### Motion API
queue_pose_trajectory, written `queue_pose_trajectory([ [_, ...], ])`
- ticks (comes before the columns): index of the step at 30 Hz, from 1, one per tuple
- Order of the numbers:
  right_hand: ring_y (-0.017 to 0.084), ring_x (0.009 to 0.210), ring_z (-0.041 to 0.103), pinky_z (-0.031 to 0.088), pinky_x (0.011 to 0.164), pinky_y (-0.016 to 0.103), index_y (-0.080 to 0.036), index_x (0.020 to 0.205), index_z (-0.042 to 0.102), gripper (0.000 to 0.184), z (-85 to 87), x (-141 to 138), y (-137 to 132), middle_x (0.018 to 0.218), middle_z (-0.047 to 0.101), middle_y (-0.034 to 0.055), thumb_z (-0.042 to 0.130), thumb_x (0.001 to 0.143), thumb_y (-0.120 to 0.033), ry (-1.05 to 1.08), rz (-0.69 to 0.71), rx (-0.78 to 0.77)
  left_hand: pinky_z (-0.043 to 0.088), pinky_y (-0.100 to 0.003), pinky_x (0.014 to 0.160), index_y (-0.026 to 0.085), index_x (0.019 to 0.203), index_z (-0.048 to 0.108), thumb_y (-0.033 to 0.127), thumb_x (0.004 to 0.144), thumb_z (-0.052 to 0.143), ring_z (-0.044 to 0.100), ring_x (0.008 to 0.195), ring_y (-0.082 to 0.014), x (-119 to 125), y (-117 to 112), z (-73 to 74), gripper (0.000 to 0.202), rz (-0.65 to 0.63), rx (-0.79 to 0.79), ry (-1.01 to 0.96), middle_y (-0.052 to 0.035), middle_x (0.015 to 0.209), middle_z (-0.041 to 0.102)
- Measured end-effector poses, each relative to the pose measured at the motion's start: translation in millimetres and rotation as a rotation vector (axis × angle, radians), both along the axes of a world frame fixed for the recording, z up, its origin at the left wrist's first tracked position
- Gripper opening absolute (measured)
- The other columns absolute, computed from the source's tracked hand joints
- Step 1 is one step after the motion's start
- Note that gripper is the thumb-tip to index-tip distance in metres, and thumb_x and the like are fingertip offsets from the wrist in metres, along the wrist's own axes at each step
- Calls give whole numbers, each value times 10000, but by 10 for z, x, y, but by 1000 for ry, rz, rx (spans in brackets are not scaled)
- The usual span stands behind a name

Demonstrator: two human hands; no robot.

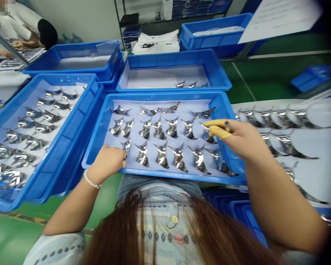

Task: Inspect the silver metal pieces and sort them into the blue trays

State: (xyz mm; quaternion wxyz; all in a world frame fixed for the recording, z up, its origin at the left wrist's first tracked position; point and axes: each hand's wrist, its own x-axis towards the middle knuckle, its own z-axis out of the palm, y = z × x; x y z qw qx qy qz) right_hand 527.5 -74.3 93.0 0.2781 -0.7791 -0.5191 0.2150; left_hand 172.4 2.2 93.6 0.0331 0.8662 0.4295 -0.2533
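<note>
A shallow blue tray (165, 96) lined with pale sheet lies in front of me, holding rows of shiny, curved metal parts with pointed ends, such as this metal part (162, 154). At its front left corner, my left hand (110, 162) is closed, its fingertips at a small metal part (126, 144) whose lower end they hide. My right hand (234, 136), with yellow covers on its fingers, reaches in over the right rim. Its thumb and fingers close on a metal part (210, 138) at the end of the middle row, partly covered by them.
Left stands a stacked blue tray (95, 82) with more metal parts. Behind mine, another blue tray (171, 88) holds a few parts. Larger curved pieces (288, 143) lie on a white surface at right. A person (22, 25) works at far left. Paper (284, 18) hangs upper right.
</note>
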Motion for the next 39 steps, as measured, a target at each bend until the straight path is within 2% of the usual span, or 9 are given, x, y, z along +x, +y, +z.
queue_pose_trajectory([
  [4, 278, 1031, 674, 495, 839, 332, -153, 1166, 717, 360, 37, 379, 353, 1126, 749, 125, 478, 937, -294, -435, 86, -280, 469, -459, 797, 125, 873, 745, 214, 837, 522, 725, 906, -396, 80, 127, -42, 243, -50, -85, 62, -202, 873, 755],
  [11, 363, 1088, 671, 505, 880, 403, -96, 1118, 735, 299, -218, 623, 765, 1135, 726, 234, 578, 881, -190, -658, 193, -527, 489, -452, 795, 128, 907, 725, 293, 874, 496, 717, 906, -387, 133, 150, -28, 284, -9, -97, 90, -208, 924, 749],
  [17, 361, 1060, 689, 507, 891, 429, -52, 1012, 756, 285, -270, 486, 820, 1103, 723, 283, 566, 803, -19, -650, 217, -517, 469, -416, 785, 158, 901, 731, 246, 887, 444, 713, 838, -336, 232, 70, 91, 301, 41, -77, -20, -162, 869, 764],
  [23, 330, 1017, 705, 526, 847, 384, -145, 1018, 769, 237, 56, 395, 612, 1024, 765, 182, 583, 874, -175, -547, 114, -273, 481, -301, 688, 216, 996, 766, 404, 936, 461, 697, 781, -230, 305, -9, 122, 364, 77, -162, -628, -75, 939, 790],
  [26, 244, 976, 722, 561, 821, 334, -196, 1093, 761, 283, 126, 113, 377, 1058, 780, 87, 570, 921, -314, -266, 120, 9, 519, -295, 716, 214, 959, 780, 378, 903, 535, 694, 786, -205, 462, -102, 93, 300, 156, -204, -973, -61, 957, 795],
  [30, 222, 718, 730, 598, 665, 353, -236, 822, 814, 234, 43, -413, 84, 812, 792, 48, 796, 747, -457, 600, 271, 470, 555, -325, 806, 196, 1105, 766, 371, 855, 649, 699, 880, -211, 755, -302, 46, 326, 265, -394, -1338, -74, 1031, 788],
  [34, 194, 576, 699, 582, 543, 312, -262, 728, 813, 272, -8, -771, -53, 692, 771, 42, 889, 640, -508, 909, 351, 534, 536, -293, 665, 156, 958, 781, 372, 823, 697, 648, 709, -182, 844, -487, 18, 268, 347, -637, -1476, -56, 777, 743],
  [36, 199, 586, 701, 582, 539, 312, -265, 745, 812, 302, -4, -861, -89, 703, 774, 46, 904, 613, -520, 945, 287, 517, 500, -273, 614, 155, 808, 756, 343, 820, 710, 596, 634, -156, 792, -552, 46, 195, 344, -589, -1507, -33, 676, 687],
  [39, 164, 472, 616, 521, 451, 291, -270, 807, 810, 336, -10, -929, -153, 636, 738, 27, 880, 640, -553, 1029, 176, 514, 439, -252, 577, 173, 688, 701, 274, 814, 736, 522, 578, -123, 683, -609, 135, 166, 177, -243, -1555, 3, 598, 621],
])
